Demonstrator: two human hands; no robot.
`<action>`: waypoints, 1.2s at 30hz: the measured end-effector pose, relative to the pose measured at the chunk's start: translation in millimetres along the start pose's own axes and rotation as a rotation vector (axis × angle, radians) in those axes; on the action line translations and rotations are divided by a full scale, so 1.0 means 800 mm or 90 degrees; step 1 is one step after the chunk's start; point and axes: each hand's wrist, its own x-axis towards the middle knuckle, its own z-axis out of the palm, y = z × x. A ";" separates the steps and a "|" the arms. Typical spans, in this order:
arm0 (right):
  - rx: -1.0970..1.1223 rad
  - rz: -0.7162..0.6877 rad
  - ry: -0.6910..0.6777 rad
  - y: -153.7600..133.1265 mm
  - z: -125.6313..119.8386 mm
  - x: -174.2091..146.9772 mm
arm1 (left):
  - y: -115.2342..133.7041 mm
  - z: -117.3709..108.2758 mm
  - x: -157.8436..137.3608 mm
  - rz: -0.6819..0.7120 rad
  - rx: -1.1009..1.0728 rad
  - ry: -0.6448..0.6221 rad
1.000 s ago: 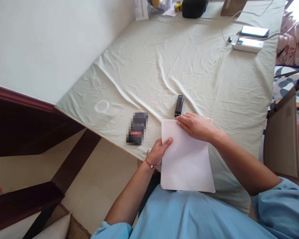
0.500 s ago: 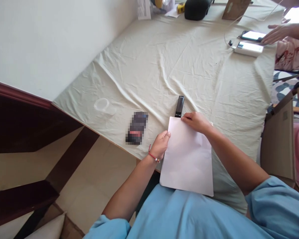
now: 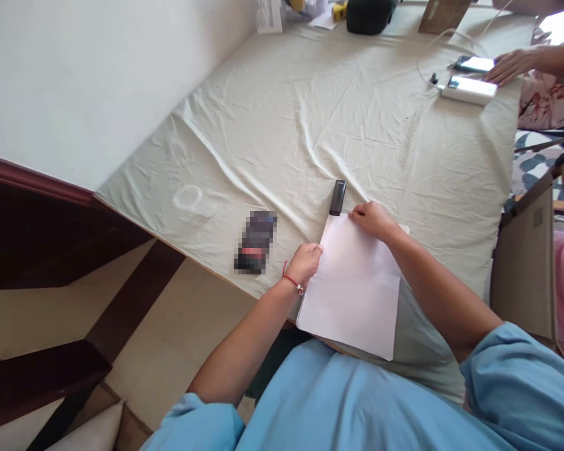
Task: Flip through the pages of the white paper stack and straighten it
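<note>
A stack of white paper sheets (image 3: 352, 288) lies at the table's front edge, its lower end reaching toward my blue shirt. My left hand (image 3: 306, 263) is closed on the left edge of the sheets, thumb on top. At the top edge, my right hand (image 3: 372, 219) has its fingers curled and pinched on the paper. A small black stapler (image 3: 338, 197) sits at the top left corner of the sheets, and no hand touches it. Left of my left hand lies a dark, pixelated flat object (image 3: 256, 243).
A clear round plastic container (image 3: 188, 198) stands on the cloth-covered table (image 3: 263, 125) at left. Another person's hand (image 3: 512, 66) rests by a phone (image 3: 474, 64) and a white power bank (image 3: 470, 90). At the back are a black case (image 3: 369, 15) and a brown board (image 3: 444, 14).
The sheets have shifted slightly up and left, so their top left corner now meets the stapler. Both my hands keep their hold. The other person's hand moved slightly left.
</note>
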 end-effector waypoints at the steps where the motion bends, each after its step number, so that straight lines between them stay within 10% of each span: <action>1: -0.009 -0.003 0.006 0.001 0.001 -0.002 | -0.001 0.000 0.000 -0.008 0.003 0.000; 7: -0.068 -0.239 0.253 -0.005 0.021 -0.027 | -0.002 0.003 0.001 -0.030 -0.003 0.001; 11: -0.131 -0.335 0.190 -0.003 0.032 -0.036 | -0.003 0.004 0.002 -0.039 -0.024 -0.003; 21: -0.088 -0.297 0.192 -0.002 0.034 -0.038 | 0.003 0.013 -0.009 0.017 0.085 0.051; 29: 0.100 -0.134 0.460 0.085 0.024 -0.097 | -0.012 0.023 -0.065 0.129 0.178 0.114; 36: 0.556 0.069 0.235 0.119 0.033 -0.164 | -0.011 0.023 -0.084 0.173 0.129 0.113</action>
